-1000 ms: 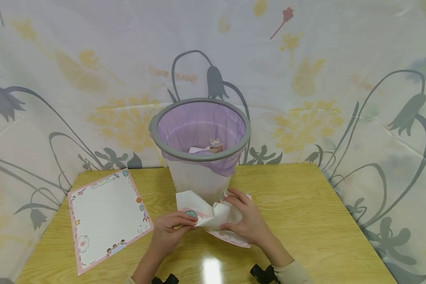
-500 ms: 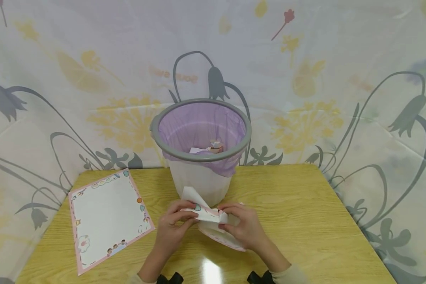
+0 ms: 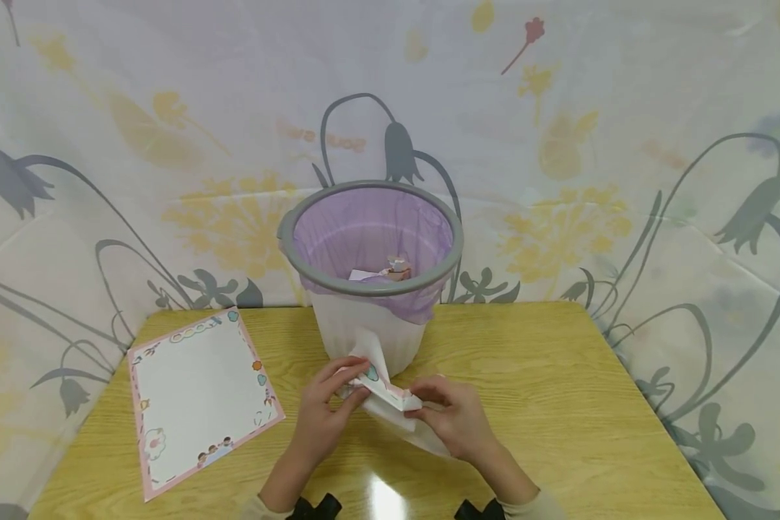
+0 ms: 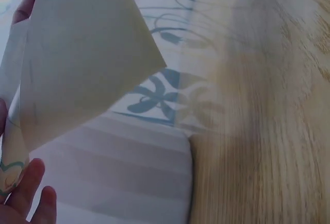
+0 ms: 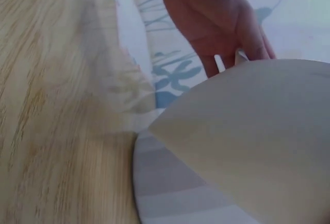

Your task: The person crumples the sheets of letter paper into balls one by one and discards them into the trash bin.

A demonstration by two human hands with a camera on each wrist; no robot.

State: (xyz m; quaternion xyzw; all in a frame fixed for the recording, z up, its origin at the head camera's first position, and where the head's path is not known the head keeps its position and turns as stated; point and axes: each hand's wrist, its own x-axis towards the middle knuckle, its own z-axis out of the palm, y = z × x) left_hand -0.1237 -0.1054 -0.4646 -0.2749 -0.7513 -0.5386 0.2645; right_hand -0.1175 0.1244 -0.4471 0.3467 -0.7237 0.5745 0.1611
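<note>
A pink-bordered sheet of paper (image 3: 390,393) is bent and partly folded between my two hands, in front of the trash can. My left hand (image 3: 321,408) pinches its left side between thumb and fingers, near a printed blue-green cloud. At the right end of the fold, my right hand (image 3: 458,419) pinches the paper with thumb and index finger. One corner of the sheet stands up against the can in the head view, while its lower part droops toward the table. In the right wrist view, the paper's plain back (image 5: 247,126) covers much of the right side.
A white trash can (image 3: 370,318) with a grey rim and purple liner stands at the table's back, paper scraps (image 3: 396,269) inside. Another pink-bordered sheet (image 3: 201,404) lies flat at left on the wooden table (image 3: 559,404). A patterned cloth (image 3: 559,94) hangs behind.
Both hands have drawn closer together, folding the paper between them. The left hand has shifted right and its paper corner now stands higher; the right hand has moved from the sheet's face to pinch the fold.
</note>
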